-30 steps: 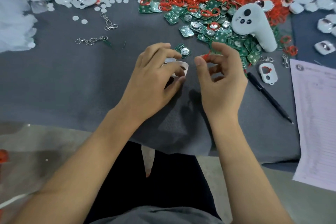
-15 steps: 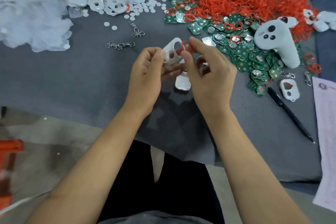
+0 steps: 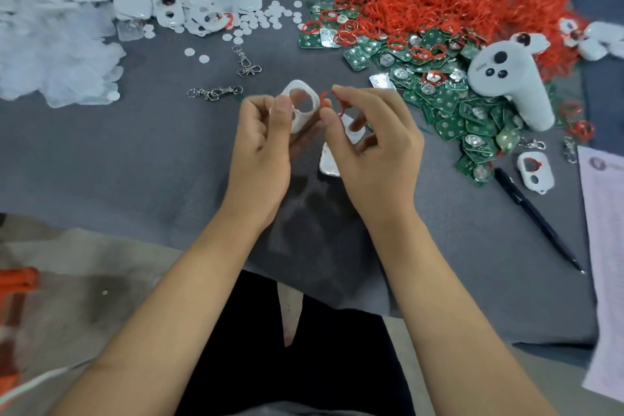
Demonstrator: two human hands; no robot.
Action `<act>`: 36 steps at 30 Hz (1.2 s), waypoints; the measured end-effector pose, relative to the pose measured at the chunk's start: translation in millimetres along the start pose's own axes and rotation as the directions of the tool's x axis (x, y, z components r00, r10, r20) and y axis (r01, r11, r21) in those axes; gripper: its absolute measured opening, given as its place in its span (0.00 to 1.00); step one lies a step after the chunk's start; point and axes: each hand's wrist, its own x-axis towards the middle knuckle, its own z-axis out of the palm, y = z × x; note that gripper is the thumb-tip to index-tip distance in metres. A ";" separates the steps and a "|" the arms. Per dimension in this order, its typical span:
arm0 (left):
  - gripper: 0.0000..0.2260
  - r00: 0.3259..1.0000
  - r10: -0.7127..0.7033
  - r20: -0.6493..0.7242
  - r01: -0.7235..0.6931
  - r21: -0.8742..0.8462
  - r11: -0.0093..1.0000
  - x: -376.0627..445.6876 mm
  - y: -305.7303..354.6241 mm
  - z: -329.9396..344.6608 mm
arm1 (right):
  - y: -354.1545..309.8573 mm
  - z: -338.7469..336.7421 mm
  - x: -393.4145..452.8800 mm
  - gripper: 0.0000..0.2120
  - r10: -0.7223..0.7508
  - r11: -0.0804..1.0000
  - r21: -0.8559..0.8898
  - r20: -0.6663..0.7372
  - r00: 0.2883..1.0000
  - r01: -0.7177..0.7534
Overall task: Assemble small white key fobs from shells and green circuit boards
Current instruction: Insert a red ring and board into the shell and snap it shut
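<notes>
White plastic first: your left hand [image 3: 261,142] pinches a shell half [image 3: 301,105] above the grey surface [image 3: 135,159]; your right hand [image 3: 374,142] pinches a red ring [image 3: 328,99] just beside it. Another shell [image 3: 329,164] lies beneath, green circuit boards [image 3: 449,105] farther off.

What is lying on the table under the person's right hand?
Under the right hand a white shell half lies on the grey mat, its lower end showing. The hand covers its upper part, so whether a circuit board sits in it cannot be seen.
</notes>
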 end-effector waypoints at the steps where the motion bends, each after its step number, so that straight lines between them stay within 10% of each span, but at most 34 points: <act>1: 0.07 1.000 0.007 -0.003 -0.007 -0.005 1.000 0.3 -0.8 0.1 | -0.3 0.6 0.3 0.09 0.004 1.000 0.005 0.007 1.000 -0.004; 17: 0.08 0.992 0.118 0.040 -0.124 0.333 0.935 -1.6 3.5 -0.6 | -8.4 2.7 -3.9 0.09 -0.020 0.999 -0.033 0.051 0.998 0.022; 36: 0.08 0.995 0.066 0.071 -0.086 0.327 0.941 -5.1 5.5 -1.1 | -5.7 1.0 -3.8 0.10 0.002 0.999 -0.053 0.039 0.999 0.000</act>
